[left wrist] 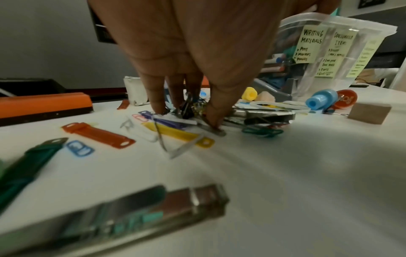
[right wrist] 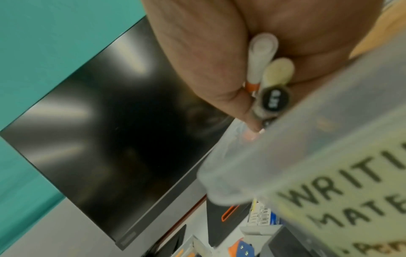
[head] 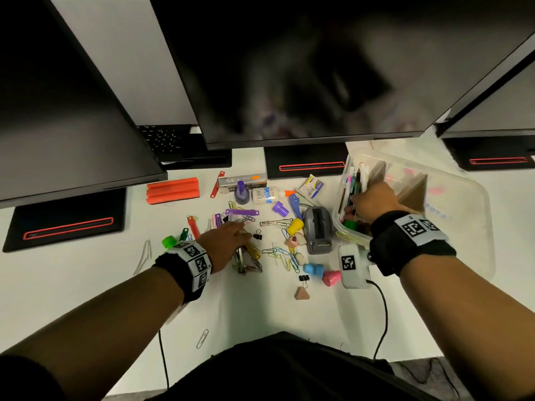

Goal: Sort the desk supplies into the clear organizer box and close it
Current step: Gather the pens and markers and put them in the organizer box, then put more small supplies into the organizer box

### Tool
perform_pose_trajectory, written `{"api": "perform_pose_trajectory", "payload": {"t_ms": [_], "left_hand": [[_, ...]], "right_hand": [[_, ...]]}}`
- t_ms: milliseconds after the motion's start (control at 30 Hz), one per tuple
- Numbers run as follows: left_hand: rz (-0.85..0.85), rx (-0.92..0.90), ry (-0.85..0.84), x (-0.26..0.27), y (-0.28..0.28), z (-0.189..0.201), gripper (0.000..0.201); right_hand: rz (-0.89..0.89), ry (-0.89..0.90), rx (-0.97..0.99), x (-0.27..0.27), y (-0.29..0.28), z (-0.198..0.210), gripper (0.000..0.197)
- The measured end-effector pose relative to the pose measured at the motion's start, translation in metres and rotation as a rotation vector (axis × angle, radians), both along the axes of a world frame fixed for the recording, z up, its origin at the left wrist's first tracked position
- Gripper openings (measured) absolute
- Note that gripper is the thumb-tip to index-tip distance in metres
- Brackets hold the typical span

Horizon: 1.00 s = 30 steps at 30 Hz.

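Note:
The clear organizer box (head: 451, 176) stands at the right of the desk, tipped toward me, with cardboard dividers inside and its lid (head: 474, 241) lying under it. My right hand (head: 351, 209) is inside the left compartment, gripping a bundle of markers (right wrist: 264, 69); the box wall (right wrist: 329, 139) carries a "Writing Materials" note (left wrist: 310, 43). My left hand (head: 241, 227) reaches down onto the pile of paper clips (head: 278, 253) and plastic fasteners. Its thumb and fingertips (left wrist: 158, 106) pinch a cluster of clips around a black binder clip (left wrist: 186, 109).
Loose supplies cover mid-desk: a grey tape dispenser (head: 318, 230), glue bottle (head: 265, 194), purple ink bottle (head: 241, 193), orange holder (head: 173, 190), blue (head: 313, 269) and pink (head: 331, 277) caps, and erasers. Dark monitors overhang the back. A cable (head: 383, 314) runs to the near edge.

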State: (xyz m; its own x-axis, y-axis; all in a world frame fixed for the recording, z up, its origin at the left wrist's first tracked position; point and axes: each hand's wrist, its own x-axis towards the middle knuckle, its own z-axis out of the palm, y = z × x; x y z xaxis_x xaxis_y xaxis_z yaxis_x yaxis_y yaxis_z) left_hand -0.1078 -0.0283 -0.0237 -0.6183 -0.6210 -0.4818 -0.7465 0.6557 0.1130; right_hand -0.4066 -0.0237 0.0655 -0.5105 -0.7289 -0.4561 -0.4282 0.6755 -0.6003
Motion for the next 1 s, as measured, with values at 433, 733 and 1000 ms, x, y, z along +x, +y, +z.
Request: {"api": "perform_pose_trajectory", "payload": {"t_ms": [433,733,1000], "left_hand": [[0.216,-0.014,0.073,-0.001,-0.015,0.019,0.037],[0.369,-0.063,0.041,0.061,-0.029,0.029,0.038],[0.583,0.048,-0.092,0.114,-0.017,0.018,0.060]], "right_hand": [[0.163,0.356,-0.099,0.030,-0.010,0.023,0.042],[1.081,0.436,0.011,0.086,0.027,-0.007,0.025],[1.364,0.592,0.401,0.094,0.055,-0.037,0.051]]}}
